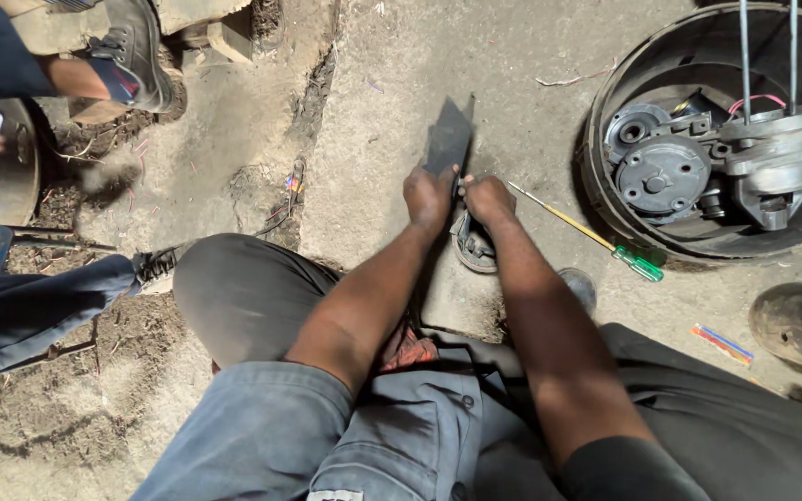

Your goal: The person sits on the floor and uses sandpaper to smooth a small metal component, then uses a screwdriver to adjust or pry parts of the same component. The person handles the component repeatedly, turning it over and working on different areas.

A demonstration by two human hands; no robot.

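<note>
Together, your left hand (pixel 429 197) and right hand (pixel 487 199) are closing tightly around a dark flat metal blade (pixel 447 139), pressing it upright over a round part (pixel 473 246).

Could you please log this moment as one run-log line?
left hand: grips dark flat sheet piece | right hand: beside it, grasp unclear | green-handled screwdriver: on ground

Dark grey flat pointed sheet piece (pixel 447 139), dull silver-grey round metal part (pixel 473 249) near the hands. Right: thin yellow-shafted screwdriver with translucent green handle (pixel 605 243), black round drum casing (pixel 605 199) holding grey metal motor parts (pixel 666 172) and a pink wire (pixel 761 99). Near right: small red-and-blue striped strip (pixel 722 343); dusty tan-grey concrete floor (pixel 392 65); grey-blue trousers (pixel 262 436).
</note>
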